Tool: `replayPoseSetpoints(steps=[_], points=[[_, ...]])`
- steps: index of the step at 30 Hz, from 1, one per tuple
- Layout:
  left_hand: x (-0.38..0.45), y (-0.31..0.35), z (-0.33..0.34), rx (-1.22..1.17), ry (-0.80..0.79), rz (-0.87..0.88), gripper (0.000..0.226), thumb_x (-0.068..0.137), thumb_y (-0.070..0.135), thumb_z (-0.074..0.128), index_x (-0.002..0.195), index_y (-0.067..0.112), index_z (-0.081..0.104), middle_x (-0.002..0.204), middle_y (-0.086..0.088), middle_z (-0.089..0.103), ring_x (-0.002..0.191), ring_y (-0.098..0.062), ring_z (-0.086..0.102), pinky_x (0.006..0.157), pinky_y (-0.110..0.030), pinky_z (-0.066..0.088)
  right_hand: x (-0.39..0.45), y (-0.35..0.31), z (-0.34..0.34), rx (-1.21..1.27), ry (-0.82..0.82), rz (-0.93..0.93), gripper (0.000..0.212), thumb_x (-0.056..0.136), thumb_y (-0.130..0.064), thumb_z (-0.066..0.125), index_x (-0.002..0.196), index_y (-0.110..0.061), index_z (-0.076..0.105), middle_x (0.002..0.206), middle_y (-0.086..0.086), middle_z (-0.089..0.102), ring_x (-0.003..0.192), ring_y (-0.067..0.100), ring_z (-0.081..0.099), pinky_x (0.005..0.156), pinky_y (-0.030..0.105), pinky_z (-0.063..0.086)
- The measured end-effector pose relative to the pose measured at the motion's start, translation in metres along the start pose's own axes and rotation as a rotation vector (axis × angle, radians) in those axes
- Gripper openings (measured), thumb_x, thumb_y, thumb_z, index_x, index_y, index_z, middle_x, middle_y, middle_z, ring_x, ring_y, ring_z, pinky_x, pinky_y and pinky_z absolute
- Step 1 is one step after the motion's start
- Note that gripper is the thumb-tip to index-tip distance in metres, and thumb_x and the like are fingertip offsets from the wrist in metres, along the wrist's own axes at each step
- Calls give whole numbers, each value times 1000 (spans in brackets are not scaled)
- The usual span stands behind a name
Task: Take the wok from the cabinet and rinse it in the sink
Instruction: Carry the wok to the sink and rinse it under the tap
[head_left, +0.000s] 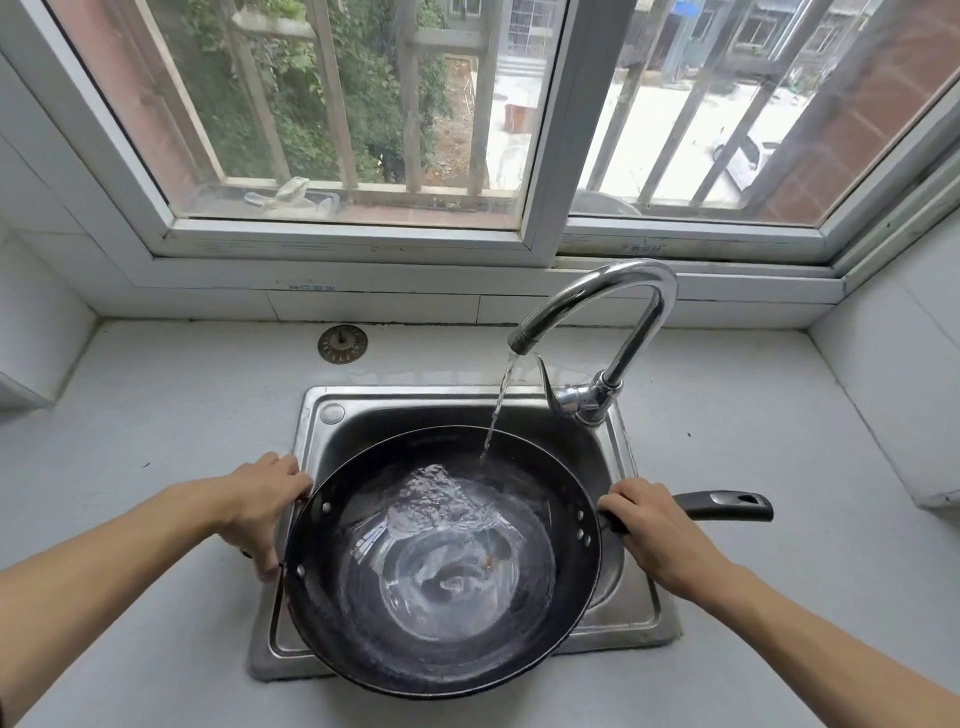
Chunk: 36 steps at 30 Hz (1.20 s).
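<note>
One wok (441, 561), black, round, rivets showing on both sides of the inner wall, water swirling in the bottom. It sits over the one steel sink (613, 631), between the two grips. Right hand (657, 535) is curled round the long black handle (727, 506), which sticks out past the knuckles. Left hand (262, 506) grips the small loop handle at the opposite rim. One tap (602, 312), beyond the right grip, runs a thin stream into the wok. One drain strainer (342, 344) lies on the counter (156, 415), well beyond the left grip.
</note>
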<state>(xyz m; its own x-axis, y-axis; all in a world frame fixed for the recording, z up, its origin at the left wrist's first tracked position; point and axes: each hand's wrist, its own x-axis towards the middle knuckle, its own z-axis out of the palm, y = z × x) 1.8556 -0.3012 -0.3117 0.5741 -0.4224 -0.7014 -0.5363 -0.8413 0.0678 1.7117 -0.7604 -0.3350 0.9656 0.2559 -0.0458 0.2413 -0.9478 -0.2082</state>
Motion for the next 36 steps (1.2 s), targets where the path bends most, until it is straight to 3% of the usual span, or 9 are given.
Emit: replayPoseSetpoints(steps=[4, 8, 13, 18, 22, 26, 36], points=[[-5, 1, 1, -37, 41, 8, 95, 31, 65, 69, 116, 29, 44, 110, 5, 34, 102, -12, 34, 89, -25, 44, 0, 0, -2, 12, -9, 18, 25, 78, 0, 65, 94, -19, 60, 91, -2, 53, 78, 21, 47, 68, 32, 41], [-11, -1, 6, -136, 117, 20, 86, 39, 55, 72, 115, 25, 45, 108, 6, 35, 103, -12, 35, 69, -6, 40, 6, 1, -6, 32, -14, 33, 26, 76, -1, 65, 93, -20, 59, 91, -3, 52, 78, 21, 47, 69, 32, 42], [-21, -11, 5, -120, 344, 44, 96, 37, 61, 67, 123, 23, 49, 102, 8, 38, 98, -11, 33, 87, -20, 41, 21, -3, -22, 56, 25, 29, 27, 73, 2, 66, 92, -16, 61, 90, 0, 54, 77, 23, 49, 68, 35, 44], [-32, -22, -6, -14, 511, 1, 106, 34, 63, 67, 127, 16, 52, 106, 3, 46, 98, -15, 35, 85, -25, 45, 31, -10, -32, 70, 56, -12, 25, 73, 1, 67, 94, -13, 61, 91, 4, 56, 80, 24, 50, 70, 35, 44], [-38, -25, -11, 38, 595, -25, 102, 28, 52, 78, 119, 12, 55, 103, -1, 53, 94, -21, 41, 73, -24, 45, 39, -9, -33, 66, 22, 27, 29, 70, -1, 64, 92, -17, 55, 86, -1, 52, 79, 25, 49, 70, 37, 42], [-37, -24, -14, 56, 688, -26, 100, 30, 41, 86, 119, 8, 53, 103, -6, 54, 93, -26, 43, 73, -33, 52, 44, -9, -39, 110, -25, 50, 30, 73, 0, 61, 99, -15, 57, 90, -3, 46, 83, 18, 44, 71, 26, 36], [-23, -20, -17, 71, 772, -58, 96, 30, 31, 90, 114, 0, 55, 99, -13, 53, 88, -32, 43, 74, -40, 52, 54, -4, -42, 178, -45, 77, 33, 78, -1, 64, 106, -16, 60, 97, -6, 45, 91, 14, 45, 80, 20, 35]])
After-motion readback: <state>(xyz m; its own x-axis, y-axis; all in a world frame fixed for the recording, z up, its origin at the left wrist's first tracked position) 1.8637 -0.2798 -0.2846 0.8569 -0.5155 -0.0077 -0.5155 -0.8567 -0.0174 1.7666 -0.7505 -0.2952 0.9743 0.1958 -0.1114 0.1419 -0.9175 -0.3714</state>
